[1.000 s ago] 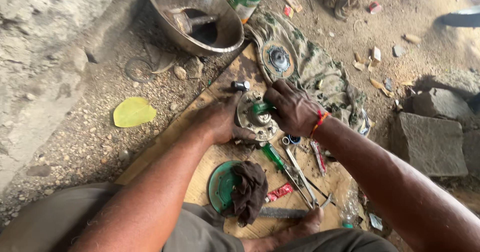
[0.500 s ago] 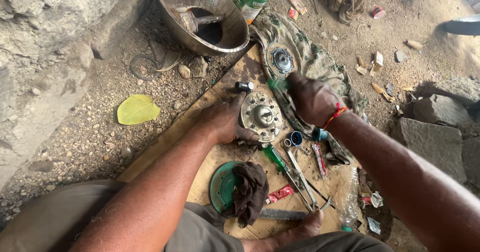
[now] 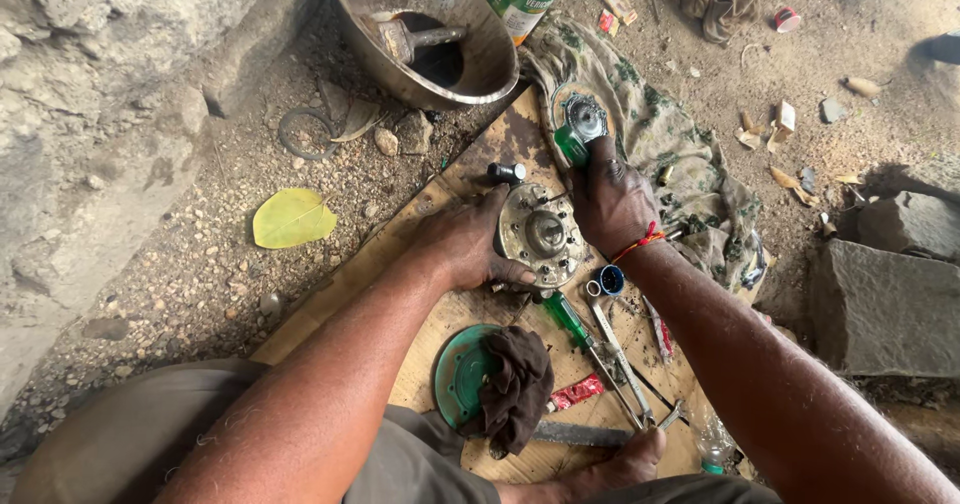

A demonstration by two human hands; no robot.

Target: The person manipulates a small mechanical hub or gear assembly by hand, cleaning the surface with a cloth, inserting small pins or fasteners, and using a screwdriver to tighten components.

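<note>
on a greasy wooden board (image 3: 480,164) laid over gravel, a round, pitted metal hub (image 3: 543,234) lies flat, its raised centre boss facing up. the left hand (image 3: 468,242) curls around the hub's near rim, gripping it. the right hand (image 3: 612,202) is closed on a green-handled tool (image 3: 571,148) at the hub's far edge, its handle pointing away toward a camouflage cloth (image 3: 680,154). a dented steel bowl (image 3: 480,59) sits beyond; a green disc (image 3: 458,374) under a dark rag (image 3: 515,384) lies nearer.
</note>
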